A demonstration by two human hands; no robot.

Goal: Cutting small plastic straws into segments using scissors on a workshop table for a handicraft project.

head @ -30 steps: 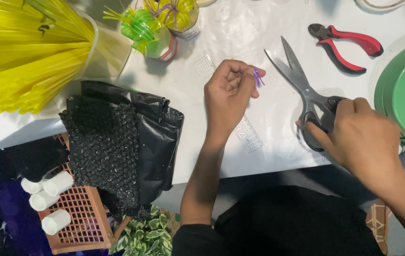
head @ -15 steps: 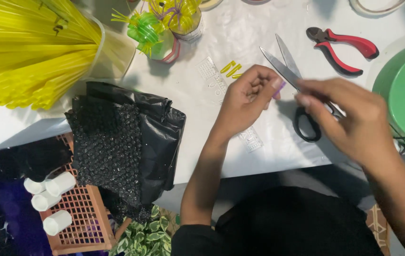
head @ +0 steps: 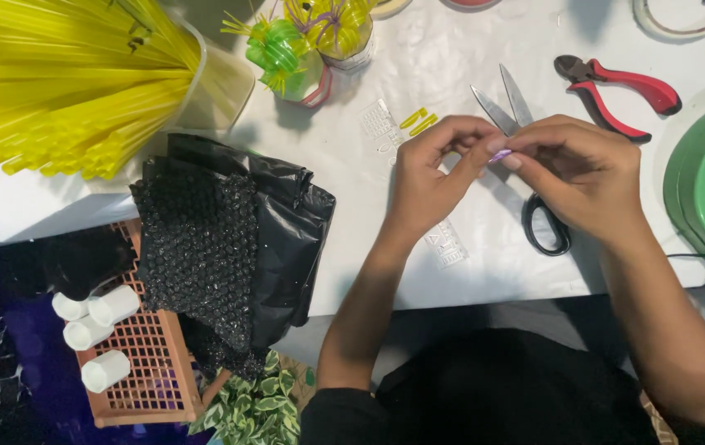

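Pinch the small purple piece (head: pixel 499 154) between the fingers of your left hand (head: pixel 428 177) and right hand (head: pixel 577 175), held just above the white counter (head: pixel 451 49). Keep it clear of the scissors (head: pixel 526 165) lying beneath your hands.

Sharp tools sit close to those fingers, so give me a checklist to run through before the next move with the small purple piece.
1. Purple piece pinched between fingertips of left hand and right hand: ok.
2. Scissors lying on the table, not in a hand: ok.
3. Scissor blades shut: not ok, they lie apart beside the fingertips.
4. Red-handled pliers apart from both hands: ok.
5. Yellow cut bits off the working spot: ok.
6. Purple piece whole: cannot tell, mostly hidden.
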